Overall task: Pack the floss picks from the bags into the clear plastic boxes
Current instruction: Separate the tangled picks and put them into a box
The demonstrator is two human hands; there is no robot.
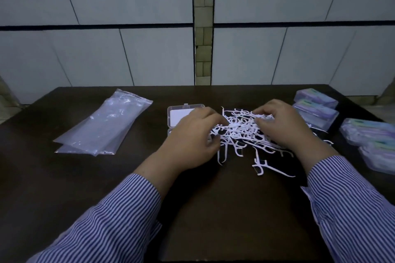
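A loose heap of white floss picks [241,132] lies on the dark table between my hands. My left hand [192,136] sits at the heap's left edge, its curled fingers gathering picks. My right hand [282,124] is on the heap's right side, fingers curled and pinching picks at the top. An open clear plastic box [177,117] lies just behind my left hand, partly hidden by it. Several stray picks [263,166] lie nearer to me.
Empty clear plastic bags [102,126] lie flat at the left of the dark table [106,177]. Filled clear boxes with coloured labels are stacked at the right [316,109] and far right [372,139]. A tiled wall rises behind the table.
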